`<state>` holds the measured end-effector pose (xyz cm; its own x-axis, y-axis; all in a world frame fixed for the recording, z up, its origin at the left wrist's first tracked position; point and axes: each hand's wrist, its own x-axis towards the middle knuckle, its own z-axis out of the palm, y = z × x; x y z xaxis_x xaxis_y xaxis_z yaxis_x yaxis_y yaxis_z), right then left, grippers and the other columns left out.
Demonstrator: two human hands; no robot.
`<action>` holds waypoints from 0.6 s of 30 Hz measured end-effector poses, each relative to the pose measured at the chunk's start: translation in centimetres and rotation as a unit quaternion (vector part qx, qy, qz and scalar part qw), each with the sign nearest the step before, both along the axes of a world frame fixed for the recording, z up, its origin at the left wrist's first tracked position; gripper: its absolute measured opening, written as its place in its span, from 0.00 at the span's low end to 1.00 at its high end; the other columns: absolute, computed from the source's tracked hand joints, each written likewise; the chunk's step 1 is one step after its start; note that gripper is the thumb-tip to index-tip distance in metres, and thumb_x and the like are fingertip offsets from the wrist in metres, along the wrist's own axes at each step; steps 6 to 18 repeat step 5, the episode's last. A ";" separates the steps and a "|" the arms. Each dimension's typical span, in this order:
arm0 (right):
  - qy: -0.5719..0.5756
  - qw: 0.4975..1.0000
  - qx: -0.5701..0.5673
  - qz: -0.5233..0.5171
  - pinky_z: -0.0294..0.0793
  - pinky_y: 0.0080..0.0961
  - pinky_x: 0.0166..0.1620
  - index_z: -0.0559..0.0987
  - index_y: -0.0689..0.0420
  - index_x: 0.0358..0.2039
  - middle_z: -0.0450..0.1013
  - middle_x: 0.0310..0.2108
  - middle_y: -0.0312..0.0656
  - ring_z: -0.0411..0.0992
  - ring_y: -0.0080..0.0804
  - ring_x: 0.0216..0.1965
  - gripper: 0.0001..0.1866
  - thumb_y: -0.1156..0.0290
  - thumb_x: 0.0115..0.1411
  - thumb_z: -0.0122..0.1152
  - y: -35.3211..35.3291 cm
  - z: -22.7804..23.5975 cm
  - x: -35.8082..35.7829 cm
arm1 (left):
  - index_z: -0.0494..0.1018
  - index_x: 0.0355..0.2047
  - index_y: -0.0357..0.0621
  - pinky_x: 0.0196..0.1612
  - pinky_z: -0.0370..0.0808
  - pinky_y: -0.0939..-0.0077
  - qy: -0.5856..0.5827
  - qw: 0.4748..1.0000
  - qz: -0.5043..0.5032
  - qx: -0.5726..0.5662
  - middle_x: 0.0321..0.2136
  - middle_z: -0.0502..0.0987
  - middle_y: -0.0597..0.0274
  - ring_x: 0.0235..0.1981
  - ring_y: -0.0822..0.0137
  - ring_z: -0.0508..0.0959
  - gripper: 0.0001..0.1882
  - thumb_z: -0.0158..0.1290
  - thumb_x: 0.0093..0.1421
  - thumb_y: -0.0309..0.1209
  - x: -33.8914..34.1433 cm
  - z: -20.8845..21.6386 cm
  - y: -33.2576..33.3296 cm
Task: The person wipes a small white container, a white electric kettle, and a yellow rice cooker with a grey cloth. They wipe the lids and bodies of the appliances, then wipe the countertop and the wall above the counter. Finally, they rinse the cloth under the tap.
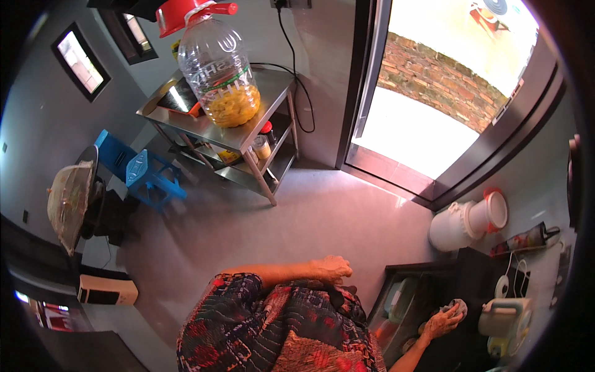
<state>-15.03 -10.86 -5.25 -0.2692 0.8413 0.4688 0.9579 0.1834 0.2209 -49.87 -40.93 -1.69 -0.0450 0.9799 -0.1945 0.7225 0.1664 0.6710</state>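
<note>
My right hand (pixel 442 323) is closed around a crumpled greyish cloth (pixel 459 308), at the top of a dark cabinet (pixel 471 279) on the right. Whether the cloth touches the surface, I cannot tell. My left hand (pixel 333 269) is held in front of my waist with its fingers curled in, and no object shows in it. A cream-coloured appliance with a grey handle (pixel 501 317) stands just right of my right hand. Beneath that arm, the cabinet's open shelves hold a pale green container (pixel 406 294).
A steel table (pixel 273 93) bears a large clear bottle (pixel 217 68) with yellow contents. Blue plastic stools (pixel 149 173) and a mesh food cover (pixel 68 201) stand left. White lidded buckets (pixel 455 226) sit by the open doorway (pixel 403 142). A beige box (pixel 108 290) lies left.
</note>
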 end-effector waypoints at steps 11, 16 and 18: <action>-0.024 0.992 -0.014 -0.127 0.68 0.37 0.53 0.64 0.42 0.62 0.58 0.60 0.48 0.65 0.49 0.52 0.28 0.70 0.60 0.54 -8.4 1.4 5.6 | 0.75 0.34 0.44 0.39 0.74 0.51 -0.005 0.999 -0.033 -0.004 0.36 0.75 0.49 0.41 0.47 0.75 0.16 0.61 0.44 0.35 -2.7 -0.5 -2.1; -0.024 0.992 -0.014 -0.127 0.68 0.37 0.53 0.64 0.42 0.62 0.58 0.60 0.48 0.65 0.49 0.52 0.28 0.70 0.60 0.54 -8.4 1.4 5.6 | 0.75 0.34 0.44 0.39 0.74 0.51 -0.005 0.999 -0.033 -0.004 0.36 0.75 0.49 0.41 0.47 0.75 0.16 0.61 0.44 0.35 -2.7 -0.5 -2.1; -0.024 0.992 -0.014 -0.127 0.68 0.37 0.53 0.64 0.42 0.62 0.58 0.60 0.48 0.65 0.49 0.52 0.28 0.70 0.60 0.54 -8.4 1.4 5.6 | 0.75 0.34 0.44 0.39 0.74 0.51 -0.005 0.999 -0.033 -0.004 0.36 0.75 0.49 0.41 0.47 0.75 0.16 0.61 0.44 0.35 -2.7 -0.5 -2.1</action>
